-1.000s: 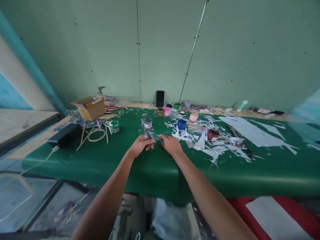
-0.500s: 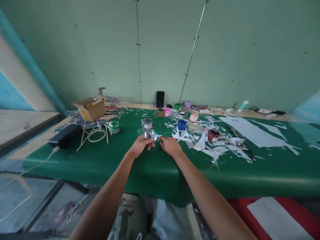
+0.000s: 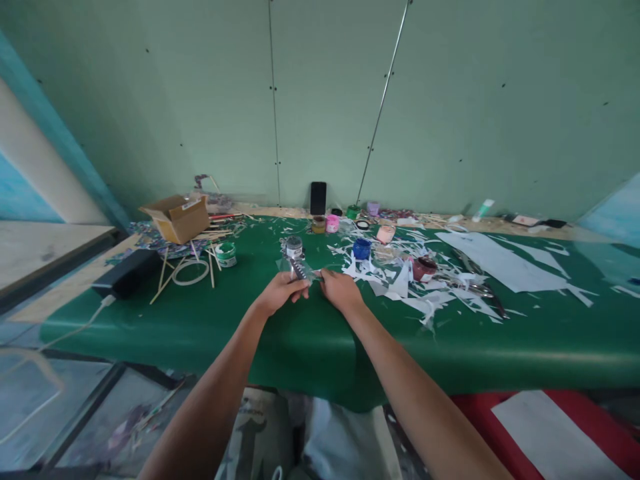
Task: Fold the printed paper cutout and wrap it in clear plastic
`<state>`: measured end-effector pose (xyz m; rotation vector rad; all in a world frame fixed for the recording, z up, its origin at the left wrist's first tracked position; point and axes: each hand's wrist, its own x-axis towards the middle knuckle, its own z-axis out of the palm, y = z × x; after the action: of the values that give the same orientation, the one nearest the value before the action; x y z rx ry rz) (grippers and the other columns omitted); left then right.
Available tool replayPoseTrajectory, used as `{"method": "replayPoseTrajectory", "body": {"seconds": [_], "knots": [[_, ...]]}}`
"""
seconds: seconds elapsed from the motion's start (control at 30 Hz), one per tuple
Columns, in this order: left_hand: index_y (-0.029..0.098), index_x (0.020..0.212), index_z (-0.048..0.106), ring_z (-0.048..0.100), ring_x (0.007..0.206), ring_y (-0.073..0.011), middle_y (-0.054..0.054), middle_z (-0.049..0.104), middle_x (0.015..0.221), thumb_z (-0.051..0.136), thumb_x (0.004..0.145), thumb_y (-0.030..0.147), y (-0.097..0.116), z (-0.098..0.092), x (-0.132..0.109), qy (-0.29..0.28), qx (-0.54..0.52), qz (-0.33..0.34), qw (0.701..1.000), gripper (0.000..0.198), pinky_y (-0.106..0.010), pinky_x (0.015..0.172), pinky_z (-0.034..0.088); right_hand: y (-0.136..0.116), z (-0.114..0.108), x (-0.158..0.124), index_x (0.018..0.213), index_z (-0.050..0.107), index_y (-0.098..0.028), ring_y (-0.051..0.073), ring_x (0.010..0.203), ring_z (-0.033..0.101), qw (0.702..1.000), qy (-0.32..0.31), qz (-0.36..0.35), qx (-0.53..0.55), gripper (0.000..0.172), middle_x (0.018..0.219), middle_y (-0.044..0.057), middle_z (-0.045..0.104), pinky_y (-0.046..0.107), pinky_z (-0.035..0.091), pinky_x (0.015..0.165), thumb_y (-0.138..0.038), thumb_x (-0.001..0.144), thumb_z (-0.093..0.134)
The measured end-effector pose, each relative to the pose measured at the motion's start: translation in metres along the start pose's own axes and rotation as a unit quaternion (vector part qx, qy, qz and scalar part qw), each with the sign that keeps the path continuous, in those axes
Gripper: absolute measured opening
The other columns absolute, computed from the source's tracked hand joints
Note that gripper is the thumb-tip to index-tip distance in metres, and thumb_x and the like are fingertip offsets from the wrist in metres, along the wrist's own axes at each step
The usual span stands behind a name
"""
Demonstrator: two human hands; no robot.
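My left hand (image 3: 281, 292) is closed on a clear plastic packet (image 3: 299, 268) with a dark, toothed strip in it, low over the green cover. My right hand (image 3: 340, 288) is pinched at the right end of this packet; the exact thing between its fingertips is too small to tell. Just behind the packet stands a jar with a grey lid (image 3: 294, 247). A blue paint jar (image 3: 361, 249) is behind my right hand, a little to its right.
Paper scraps (image 3: 430, 303) and a dark red jar (image 3: 424, 269) lie right. A cardboard box (image 3: 181, 220), a green-white jar (image 3: 226, 255), a tape ring (image 3: 191, 273) and a black power brick (image 3: 125, 273) are left. A phone (image 3: 318, 198) leans on the wall.
The view has shifted slightly, so the things on the table appear a little further left. The hands keep their hold, and a slightly wider gap shows between their fingers.
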<state>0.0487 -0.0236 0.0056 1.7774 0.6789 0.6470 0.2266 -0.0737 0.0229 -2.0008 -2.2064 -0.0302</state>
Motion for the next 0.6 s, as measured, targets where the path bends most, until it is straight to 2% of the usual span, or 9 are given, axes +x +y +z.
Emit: {"method": "replayPoseTrajectory", "body": {"seconds": [0.2,0.6], "knots": [[0.014,0.108,0.058,0.062,0.084,-0.0153,-0.006,0.063,0.102,0.056,0.090,0.035,0.0002,-0.0001,0.0015,-0.070,0.022,-0.003,0.997,0.028,-0.034,0.073,0.054,0.0002,-0.0006,0.0005,0.117,0.057,-0.018,0.018,0.096,0.061,1.000,-0.002,-0.002,0.003,0.031,0.113,0.007,0.061,0.040,0.052,0.083,-0.036,0.092,0.054],[0.013,0.103,0.059,0.062,0.077,-0.0133,-0.004,0.063,0.095,0.055,0.091,0.036,0.0021,-0.0013,0.0016,-0.119,0.030,-0.013,0.992,0.026,-0.031,0.068,0.054,0.0023,0.0022,0.0016,0.118,0.056,-0.017,0.019,0.097,0.061,1.000,0.017,0.021,0.007,0.032,0.114,0.007,0.061,0.040,0.051,0.083,-0.036,0.092,0.054]]}}
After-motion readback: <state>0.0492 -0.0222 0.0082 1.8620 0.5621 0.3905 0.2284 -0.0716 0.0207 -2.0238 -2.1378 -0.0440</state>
